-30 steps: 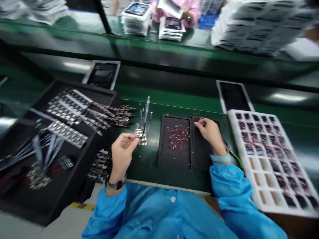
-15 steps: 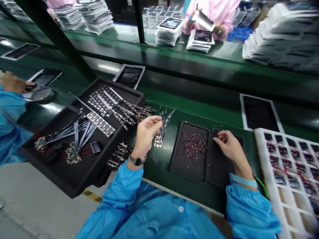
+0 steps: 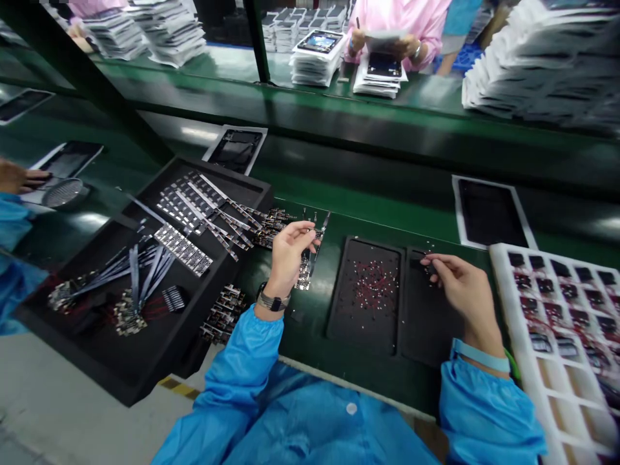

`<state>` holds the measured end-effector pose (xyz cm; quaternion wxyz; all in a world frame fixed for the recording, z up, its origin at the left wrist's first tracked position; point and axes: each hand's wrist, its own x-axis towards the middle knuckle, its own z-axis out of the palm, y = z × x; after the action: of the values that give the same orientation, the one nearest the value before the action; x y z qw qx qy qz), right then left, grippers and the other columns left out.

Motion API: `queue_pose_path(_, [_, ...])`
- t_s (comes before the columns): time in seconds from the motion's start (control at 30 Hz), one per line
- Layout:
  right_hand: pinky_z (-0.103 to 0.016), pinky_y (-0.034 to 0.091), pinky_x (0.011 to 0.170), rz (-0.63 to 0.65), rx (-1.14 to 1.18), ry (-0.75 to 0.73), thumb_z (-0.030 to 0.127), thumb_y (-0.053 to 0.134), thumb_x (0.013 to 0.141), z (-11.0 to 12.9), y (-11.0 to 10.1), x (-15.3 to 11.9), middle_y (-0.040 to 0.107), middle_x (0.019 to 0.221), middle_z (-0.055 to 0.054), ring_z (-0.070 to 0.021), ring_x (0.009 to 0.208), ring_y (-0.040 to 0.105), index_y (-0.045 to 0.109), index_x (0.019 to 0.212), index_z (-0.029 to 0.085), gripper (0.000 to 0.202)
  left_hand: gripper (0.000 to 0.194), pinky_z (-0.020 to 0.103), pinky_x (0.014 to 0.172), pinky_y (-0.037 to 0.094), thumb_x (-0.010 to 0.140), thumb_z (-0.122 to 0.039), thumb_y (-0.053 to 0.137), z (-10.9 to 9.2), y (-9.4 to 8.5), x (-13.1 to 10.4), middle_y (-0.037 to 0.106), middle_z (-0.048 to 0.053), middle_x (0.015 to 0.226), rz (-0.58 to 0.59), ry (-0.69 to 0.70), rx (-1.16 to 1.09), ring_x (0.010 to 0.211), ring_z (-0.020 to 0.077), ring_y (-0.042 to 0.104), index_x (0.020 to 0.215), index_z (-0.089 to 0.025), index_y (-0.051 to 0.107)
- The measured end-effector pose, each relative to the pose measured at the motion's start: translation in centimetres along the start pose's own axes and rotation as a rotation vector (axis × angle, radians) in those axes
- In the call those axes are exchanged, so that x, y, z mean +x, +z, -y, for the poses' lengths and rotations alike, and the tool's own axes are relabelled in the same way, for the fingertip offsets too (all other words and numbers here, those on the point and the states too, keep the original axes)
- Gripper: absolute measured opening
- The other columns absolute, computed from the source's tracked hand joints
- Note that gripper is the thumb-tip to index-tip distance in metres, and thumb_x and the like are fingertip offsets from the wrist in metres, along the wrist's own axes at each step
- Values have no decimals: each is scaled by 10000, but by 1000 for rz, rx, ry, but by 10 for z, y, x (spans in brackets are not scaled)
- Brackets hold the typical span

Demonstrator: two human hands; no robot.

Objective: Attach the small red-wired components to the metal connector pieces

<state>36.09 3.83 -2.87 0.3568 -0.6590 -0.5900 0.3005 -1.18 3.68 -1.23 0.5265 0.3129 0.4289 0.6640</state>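
My left hand [image 3: 290, 255], a watch on its wrist, is closed in a pinch over small circuit boards [image 3: 303, 274] on the green bench. What its fingertips hold is too small to make out. My right hand [image 3: 460, 281] pinches above the far part of the right black tray [image 3: 426, 323]. Tiny bits show around its fingertips, but I cannot tell which of them it grips. Between my hands, the left black tray [image 3: 339, 323] holds a scatter of small parts with red wires and pale dots.
At left, a large black tray [image 3: 145, 368] carries circuit strips and ribbon cables. A white compartment tray [image 3: 516, 329] with dark wired parts stands at right. Framed dark panels [image 3: 494, 210] lie beyond. A co-worker in pink [image 3: 402, 19] sits across; a blue-sleeved co-worker's hand [image 3: 19, 177] is at left.
My right hand's fingertips have drawn together in a pinch over the right tray. My left hand stays near the circuit boards. Across the bench, the pink-sleeved person has lowered a pale sheet. The view has shifted slightly.
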Motion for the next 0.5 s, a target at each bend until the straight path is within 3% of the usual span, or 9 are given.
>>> queue_pose_path(0.13, [-329,513,638,-120,-24,-16,610,627,965,11,-2,-7,716,766,-62,-210,681,627,754,965,217,413,240,213,557,519,790,-244,826,1,-1,-1,680,27,853,9,-15,0,714,138,719,993,-152,738])
queue_pose_path(0.3, [-409,547,840,-94,-71,-85,642,518,1016,32,0,-15,737,836,-97,-274,842,687,681,783,239,493,309,172,399,388,798,-321,846,1,2,-4,644,36,908,35,-52,23,752,187,775,1015,-156,701])
queue_pose_path(0.37, [-425,548,882,-39,-27,-102,623,557,1007,41,4,-18,738,829,-94,-281,861,698,714,859,238,442,325,172,382,378,792,-338,853,1,4,-6,636,34,898,46,-72,23,761,207,788,1006,-156,690])
queue_pose_path(0.5, [-389,553,835,66,146,-108,521,663,987,52,20,-24,736,802,-62,-234,782,698,733,1025,210,322,312,197,472,495,782,-316,852,1,10,-11,644,18,843,79,-97,17,741,202,783,987,-160,676])
